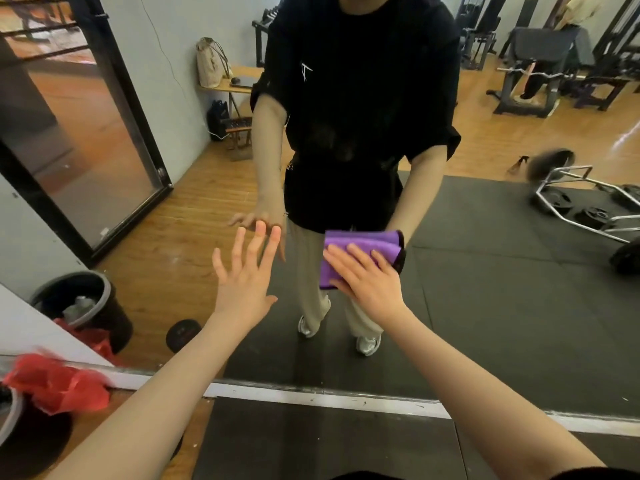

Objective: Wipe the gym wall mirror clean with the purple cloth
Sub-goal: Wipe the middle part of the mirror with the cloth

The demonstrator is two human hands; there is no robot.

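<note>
Facing a wall mirror (485,271) that fills most of the view, its bottom edge marked by a pale strip (329,398) running along the floor from lower left to right. Below that strip, black floor mat (311,441); to its left, wooden floor. Glass wide and bare to the right of the cloth, showing only reflected mat and a metal lifting bar with plates. At far left, near the mirror's bottom edge, a dark bin (20,438) with a red plastic bag (59,382) spilling over its rim, both close beside the left forearm; their reflection just above.

Left hand (242,282) raised toward the glass, fingers straight and spread wide, holding nothing; fingertips level with their reflection, contact with the glass not clear.

Right hand (367,278) laid flat on the purple cloth (360,251), fingers straight and close together, pressing it against the mirror rather than curling round it.

Cloth folded into a rough rectangle with a dark edge on its right side, mostly above and to the left of the right hand's fingertips, its lower right part hidden under the palm. Left hand well apart from the cloth, to its left, with bare glass between.
</note>
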